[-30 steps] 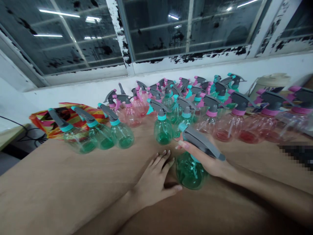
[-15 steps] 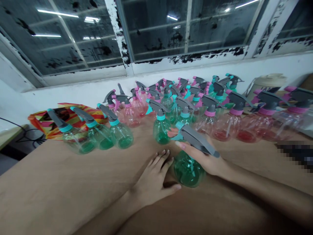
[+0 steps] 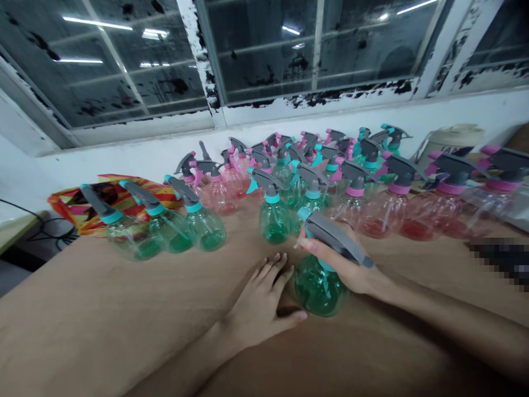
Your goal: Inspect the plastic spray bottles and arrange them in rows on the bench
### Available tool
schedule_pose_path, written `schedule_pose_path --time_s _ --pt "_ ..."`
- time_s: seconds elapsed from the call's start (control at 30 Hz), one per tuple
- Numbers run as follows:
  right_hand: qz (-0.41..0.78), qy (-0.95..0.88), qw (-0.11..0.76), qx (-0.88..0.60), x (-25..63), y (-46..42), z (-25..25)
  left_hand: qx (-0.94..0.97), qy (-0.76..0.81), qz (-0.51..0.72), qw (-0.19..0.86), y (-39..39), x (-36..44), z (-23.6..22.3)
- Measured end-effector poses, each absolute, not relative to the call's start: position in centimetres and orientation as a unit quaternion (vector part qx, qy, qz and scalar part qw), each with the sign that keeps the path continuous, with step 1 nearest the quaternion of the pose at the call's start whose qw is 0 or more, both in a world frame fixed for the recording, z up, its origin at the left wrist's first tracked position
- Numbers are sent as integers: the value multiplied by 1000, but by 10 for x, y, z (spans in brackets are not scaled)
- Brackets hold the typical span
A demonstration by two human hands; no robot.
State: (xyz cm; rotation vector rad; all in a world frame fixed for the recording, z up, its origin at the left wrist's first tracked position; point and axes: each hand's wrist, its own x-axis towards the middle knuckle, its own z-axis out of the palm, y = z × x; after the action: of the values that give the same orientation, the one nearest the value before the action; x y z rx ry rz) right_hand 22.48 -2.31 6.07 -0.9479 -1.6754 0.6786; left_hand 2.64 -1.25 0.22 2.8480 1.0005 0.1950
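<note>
My right hand is wrapped round the neck and trigger of a green spray bottle with a grey head and turquoise nozzle. The bottle stands on the table, and my fingers hide its trigger. Just left of it, my left hand lies on the tabletop with fingers spread, holding nothing; its thumb points toward the bottle's base. Behind the held bottle stands another green spray bottle. To the left are three more in a row, the nearest of these being a green spray bottle.
Several pink spray bottles line the right, with a crowd of mixed ones behind. A colourful bag lies at the back left, near black cables. A beige jug stands by the wall. A dark blurred object lies at right.
My right fingers have curled in around the trigger, which is now hidden; before, they were stretched out past it. My left hand and the bottle have hardly moved.
</note>
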Motion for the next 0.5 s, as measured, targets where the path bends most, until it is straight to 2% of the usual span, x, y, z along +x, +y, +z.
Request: schedule_pose_path --time_s 0.5 --pt "337 -683 518 -389 226 -21 58 940 331 61 52 -13 27 0"
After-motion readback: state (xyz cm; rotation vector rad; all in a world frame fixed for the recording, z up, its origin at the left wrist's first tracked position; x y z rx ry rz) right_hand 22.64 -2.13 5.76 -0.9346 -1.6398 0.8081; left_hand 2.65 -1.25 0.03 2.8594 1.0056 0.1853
